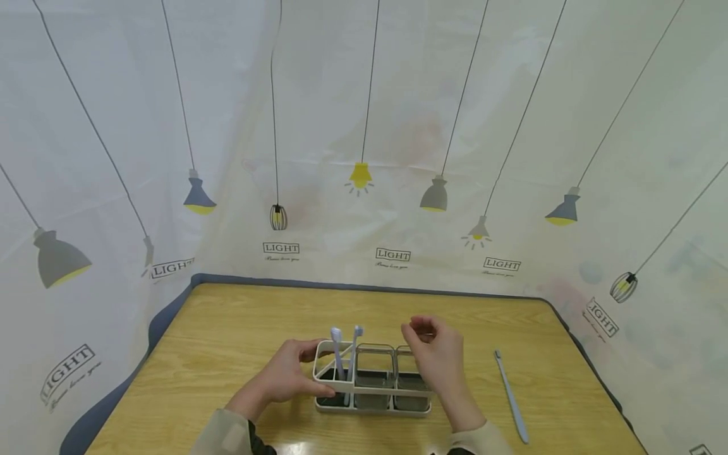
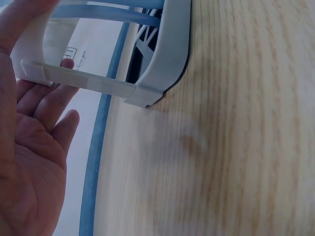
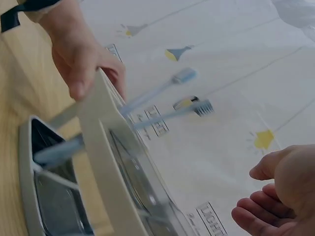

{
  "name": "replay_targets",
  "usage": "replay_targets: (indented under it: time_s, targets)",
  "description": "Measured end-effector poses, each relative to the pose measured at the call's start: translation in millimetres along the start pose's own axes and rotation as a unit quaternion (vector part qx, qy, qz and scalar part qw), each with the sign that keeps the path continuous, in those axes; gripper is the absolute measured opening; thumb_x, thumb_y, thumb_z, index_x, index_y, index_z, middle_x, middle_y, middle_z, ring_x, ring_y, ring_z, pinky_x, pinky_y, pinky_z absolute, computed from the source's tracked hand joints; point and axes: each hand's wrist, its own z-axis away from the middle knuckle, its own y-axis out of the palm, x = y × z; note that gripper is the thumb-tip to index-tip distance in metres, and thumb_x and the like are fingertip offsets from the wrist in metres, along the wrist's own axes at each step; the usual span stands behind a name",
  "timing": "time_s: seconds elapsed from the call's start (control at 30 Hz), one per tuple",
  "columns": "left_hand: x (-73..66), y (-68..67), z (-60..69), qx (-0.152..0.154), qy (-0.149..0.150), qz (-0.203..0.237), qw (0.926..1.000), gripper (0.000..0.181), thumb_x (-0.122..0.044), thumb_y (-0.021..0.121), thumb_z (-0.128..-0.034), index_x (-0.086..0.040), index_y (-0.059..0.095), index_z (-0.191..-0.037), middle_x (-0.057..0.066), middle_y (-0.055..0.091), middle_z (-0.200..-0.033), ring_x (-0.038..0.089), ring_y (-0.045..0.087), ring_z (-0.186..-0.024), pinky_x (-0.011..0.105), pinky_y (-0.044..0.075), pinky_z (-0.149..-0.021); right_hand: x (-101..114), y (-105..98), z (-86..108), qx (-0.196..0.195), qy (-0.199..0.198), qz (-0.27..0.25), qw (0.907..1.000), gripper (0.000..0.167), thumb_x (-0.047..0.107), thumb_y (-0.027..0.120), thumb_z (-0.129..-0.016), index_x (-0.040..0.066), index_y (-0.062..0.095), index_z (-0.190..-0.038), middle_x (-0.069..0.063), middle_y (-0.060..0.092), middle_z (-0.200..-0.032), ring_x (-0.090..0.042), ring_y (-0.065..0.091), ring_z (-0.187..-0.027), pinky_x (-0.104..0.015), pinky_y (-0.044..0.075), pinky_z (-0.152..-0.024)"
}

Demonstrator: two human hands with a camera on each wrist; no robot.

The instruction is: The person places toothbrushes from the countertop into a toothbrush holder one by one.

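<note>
A white rack (image 1: 392,392) stands on the table, its left end held by the left hand (image 1: 287,373), thumb in front and fingers behind. Two light-blue toothbrushes, one (image 1: 338,354) and another (image 1: 353,355), stand heads up in its left part. Two clear cups (image 1: 373,379) (image 1: 411,382) sit to their right. Over the rack's right end is the right hand (image 1: 442,360), fingers loosely bent and empty. The right wrist view shows this hand (image 3: 280,196) apart from the rack (image 3: 98,147). In the left wrist view the left hand (image 2: 37,142) is around the rack's end (image 2: 170,44).
Another light-blue toothbrush (image 1: 513,401) lies on the wooden table (image 1: 227,316), right of the right hand. A pale cloth printed with lamps (image 1: 330,95) hangs behind the table and at both sides.
</note>
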Motion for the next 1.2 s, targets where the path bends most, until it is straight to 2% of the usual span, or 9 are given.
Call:
replay_targets:
  time_s: [0.17, 0.3, 0.4, 0.57, 0.73, 0.9, 1.07, 1.1, 1.2]
  targets:
    - [0.0, -0.2, 0.1, 0.0, -0.001, -0.003, 1.0, 0.081, -0.032, 0.101, -0.072, -0.012, 0.067, -0.142, 0.006, 0.068, -0.138, 0.035, 0.063, -0.13, 0.06, 0.044, -0.111, -20, -31, -11.2, -0.031, 0.016, 0.052, 0.998, 0.016, 0.005, 0.079, -0.094, -0.007, 0.075, -0.104, -0.015, 0.076, -0.096, -0.027, 0.074, -0.084, -0.02, 0.058, -0.071]
    - [-0.4, 0.1, 0.7, 0.001, -0.003, -0.003, 1.0, 0.081, -0.031, 0.101, -0.0721, -0.012, 0.066, -0.143, 0.006, 0.068, -0.139, 0.035, 0.063, -0.131, 0.061, 0.044, -0.111, -43, -54, -15.8, -0.032, 0.023, 0.092, 0.995, 0.018, 0.005, 0.077, -0.096, -0.009, 0.074, -0.107, -0.018, 0.076, -0.097, -0.032, 0.074, -0.087, -0.017, 0.056, -0.07]
    - [-1.0, 0.1, 1.1, 0.003, -0.005, 0.0, 1.0, 0.08, -0.031, 0.101, -0.0724, -0.012, 0.066, -0.143, 0.007, 0.068, -0.139, 0.036, 0.062, -0.131, 0.061, 0.044, -0.111, -63, -70, -17.2, -0.019, 0.034, 0.124, 0.9915, 0.021, 0.007, 0.075, -0.097, -0.01, 0.073, -0.109, -0.019, 0.075, -0.097, -0.033, 0.074, -0.088, -0.021, 0.057, -0.069]
    - [-0.9, -1.0, 0.7, 0.005, -0.008, 0.002, 1.0, 0.08, -0.031, 0.1, -0.0732, -0.013, 0.066, -0.144, 0.006, 0.067, -0.14, 0.036, 0.061, -0.132, 0.062, 0.044, -0.111, -99, -96, -20.8, 0.009, 0.068, 0.18, 0.9813, 0.029, 0.012, 0.071, -0.099, -0.014, 0.07, -0.112, -0.025, 0.073, -0.101, -0.038, 0.072, -0.092, -0.039, 0.061, -0.073]
    - [0.2, -2.1, 0.8, 0.008, -0.006, 0.0, 0.9999, 0.081, -0.032, 0.1, -0.0743, -0.014, 0.065, -0.145, 0.004, 0.068, -0.14, 0.036, 0.061, -0.132, 0.061, 0.045, -0.11, -128, -117, -23.3, 0.056, 0.125, 0.216, 0.9667, 0.039, 0.015, 0.066, -0.101, -0.019, 0.064, -0.119, -0.033, 0.068, -0.11, -0.044, 0.068, -0.098, -0.049, 0.061, -0.075]
    - [0.7, -2.8, 0.9, 0.012, -0.006, 0.003, 0.9999, 0.081, -0.033, 0.099, -0.0751, -0.014, 0.064, -0.146, 0.004, 0.067, -0.14, 0.035, 0.062, -0.132, 0.061, 0.045, -0.11, -149, -128, -26.1, 0.098, 0.153, 0.253, 0.9502, 0.041, 0.014, 0.064, -0.101, -0.025, 0.061, -0.115, -0.039, 0.065, -0.109, -0.05, 0.067, -0.101, -0.054, 0.06, -0.078]
    - [-0.3, -3.5, 1.1, 0.012, -0.015, 0.01, 0.9998, 0.082, -0.032, 0.099, -0.0748, -0.014, 0.064, -0.146, 0.005, 0.067, -0.14, 0.037, 0.061, -0.132, 0.063, 0.044, -0.11, -163, -132, -24.5, 0.132, 0.177, 0.284, 0.9332, 0.044, 0.013, 0.066, -0.098, -0.029, 0.06, -0.112, -0.041, 0.065, -0.107, -0.044, 0.069, -0.091, -0.051, 0.061, -0.076]
    - [-0.7, -3.6, 1.0, 0.012, -0.016, 0.011, 0.9997, 0.082, -0.031, 0.099, -0.0746, -0.014, 0.064, -0.146, 0.005, 0.067, -0.141, 0.037, 0.061, -0.133, 0.064, 0.044, -0.11, -164, -131, -23.7, 0.134, 0.184, 0.282, 0.932, 0.044, 0.012, 0.066, -0.097, -0.029, 0.06, -0.112, -0.038, 0.066, -0.1, -0.038, 0.069, -0.083, -0.047, 0.061, -0.071]
    - [-1.9, -3.7, 1.5, 0.013, -0.02, 0.013, 0.9996, 0.082, -0.031, 0.1, -0.0743, -0.014, 0.064, -0.146, 0.005, 0.067, -0.141, 0.037, 0.06, -0.133, 0.064, 0.043, -0.11, -168, -131, -20.7, 0.136, 0.205, 0.275, 0.9294, 0.031, 0.01, 0.067, -0.095, -0.018, 0.062, -0.082, -0.017, 0.061, -0.068, -0.019, 0.058, -0.058, -0.031, 0.051, -0.052]
